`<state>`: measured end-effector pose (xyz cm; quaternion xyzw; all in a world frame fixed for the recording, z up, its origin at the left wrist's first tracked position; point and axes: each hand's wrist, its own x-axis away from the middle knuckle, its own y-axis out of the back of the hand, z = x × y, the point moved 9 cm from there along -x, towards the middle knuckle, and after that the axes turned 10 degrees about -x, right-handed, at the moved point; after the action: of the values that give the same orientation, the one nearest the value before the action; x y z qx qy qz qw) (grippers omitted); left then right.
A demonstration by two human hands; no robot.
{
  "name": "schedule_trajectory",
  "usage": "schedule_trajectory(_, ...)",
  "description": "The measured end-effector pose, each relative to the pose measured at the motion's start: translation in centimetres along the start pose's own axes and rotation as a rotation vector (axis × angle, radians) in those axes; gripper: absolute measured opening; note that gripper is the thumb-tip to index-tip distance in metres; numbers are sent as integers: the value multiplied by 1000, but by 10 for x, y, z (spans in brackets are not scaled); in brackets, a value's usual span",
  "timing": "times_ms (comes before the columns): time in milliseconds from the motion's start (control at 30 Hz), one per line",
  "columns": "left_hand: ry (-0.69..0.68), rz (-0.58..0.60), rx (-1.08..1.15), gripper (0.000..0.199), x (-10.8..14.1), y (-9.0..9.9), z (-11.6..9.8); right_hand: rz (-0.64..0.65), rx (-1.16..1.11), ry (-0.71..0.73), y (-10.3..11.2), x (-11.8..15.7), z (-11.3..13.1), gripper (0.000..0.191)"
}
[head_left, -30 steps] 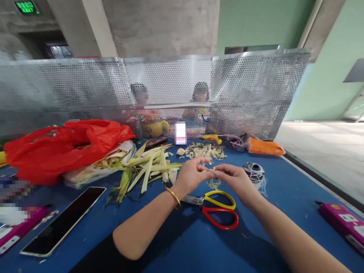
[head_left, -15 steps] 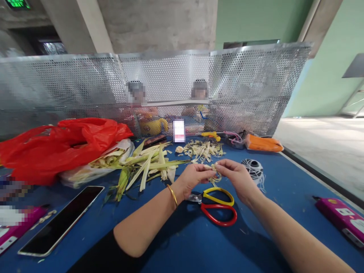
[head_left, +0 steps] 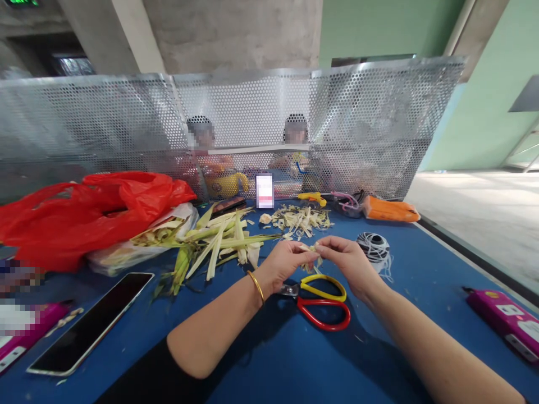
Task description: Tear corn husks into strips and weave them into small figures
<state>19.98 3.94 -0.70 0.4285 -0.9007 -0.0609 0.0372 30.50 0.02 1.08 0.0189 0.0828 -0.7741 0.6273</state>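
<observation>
1. A perforated metal partition (head_left: 248, 106) stands along the far side of a blue table (head_left: 261, 359).
2. Behind it, a bare concrete wall (head_left: 231, 33) meets a green wall (head_left: 379, 28).
3. Bright light washes the pale floor (head_left: 450, 219) at right.
4. A green sign (head_left: 21, 2) glows at upper left.

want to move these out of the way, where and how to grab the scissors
Best gripped by the red handle and yellow handle together, probably from the near right: the scissors lie flat, both loops exposed rightward, while the blades point left, partly hidden behind the left hand.
</observation>
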Motion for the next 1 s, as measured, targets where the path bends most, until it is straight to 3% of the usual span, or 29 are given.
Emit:
schedule_trajectory(100, -25, 10, -41, 26, 0, 1, -4, 18, 25, -12, -1, 0, 1, 23)
schedule_trajectory(333, 145, 128, 22, 28, 1, -3, 14, -18, 68, -25, 5, -1, -2, 28)
schedule_trajectory(500, 69, 81, -22, 21, 0, 1, 7, -25, 22, -56, 6, -2, -5, 35)
schedule_trajectory(700, 145, 116, 32, 21, -2, 4, 19, -104, -40, -82, 15, -3, -3, 49)
schedule_trajectory(900, 180, 156, 12, 29, -1, 3, 19, 28, 73, -103, 3, -2, -5, 32)
schedule_trajectory(1000, 208, 43, 22, 43, -3, 20, 14, 32, 50, -122, 3, -1, -6, 30)
